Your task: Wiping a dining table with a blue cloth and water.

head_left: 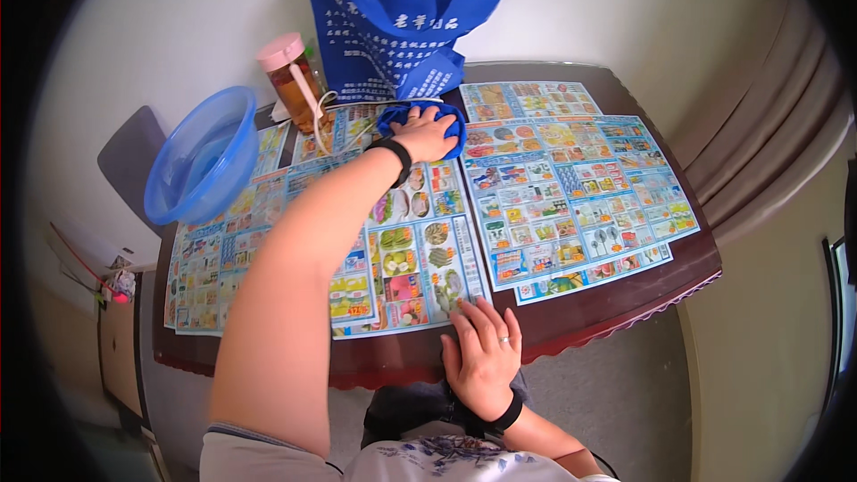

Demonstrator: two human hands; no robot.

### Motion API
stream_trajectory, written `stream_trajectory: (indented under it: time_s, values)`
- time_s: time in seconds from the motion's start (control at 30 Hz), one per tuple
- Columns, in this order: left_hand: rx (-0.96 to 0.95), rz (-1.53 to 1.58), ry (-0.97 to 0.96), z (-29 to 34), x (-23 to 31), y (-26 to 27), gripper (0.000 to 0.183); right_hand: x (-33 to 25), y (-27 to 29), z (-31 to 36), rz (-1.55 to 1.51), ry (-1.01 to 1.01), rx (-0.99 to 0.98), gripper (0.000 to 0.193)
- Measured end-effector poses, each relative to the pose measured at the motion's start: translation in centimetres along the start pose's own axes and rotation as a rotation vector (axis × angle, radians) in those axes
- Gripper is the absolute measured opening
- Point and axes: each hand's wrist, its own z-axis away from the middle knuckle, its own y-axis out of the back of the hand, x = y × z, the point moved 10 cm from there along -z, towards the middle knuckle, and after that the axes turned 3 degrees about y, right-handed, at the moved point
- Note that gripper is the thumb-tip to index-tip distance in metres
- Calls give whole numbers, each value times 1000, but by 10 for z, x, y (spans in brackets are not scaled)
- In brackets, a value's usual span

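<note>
My left hand (423, 132) reaches to the far middle of the table and lies with fingers spread on a bunched blue cloth (455, 148). The cloth rests on colourful printed flyers, close to the foot of a large blue shopping bag (379, 27). Part of the cloth is hidden under the palm. My right hand (485, 357) rests at the table's near edge, fingers extended over the lower border of the left group of flyers (415, 259). It wears a ring and holds nothing.
A translucent blue basin (203, 156) stands tilted at the table's left edge. Beside the bag is a pink-lidded bottle (293, 80) of amber drink, with a pale cord (320, 129) near it. More flyers (571, 183) cover the right side of the dark table (616, 286). A curtain (759, 116) hangs at right.
</note>
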Motion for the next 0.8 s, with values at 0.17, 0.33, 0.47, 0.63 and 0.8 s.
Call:
stream_trajectory:
  time_s: [0.17, 0.33, 0.47, 0.63, 0.8]
  values:
    - [-29, -3, 44, -47, 31, 1, 55, -2, -1, 1, -38, 11, -10, 32]
    - [-11, 11, 58, -65, 44, 4, 54, 0, 0, 1, -34, 1, -19, 31]
    - [15, 13, 46, -63, 42, 4, 54, -1, 2, 1, -46, 15, -1, 31]
    - [5, -30, -35, -32, 51, -2, 53, 0, 3, 3, -45, 24, 20, 30]
    - [30, -12, -181, 43, 56, -15, 50, 0, 5, 6, -46, 26, 58, 29]
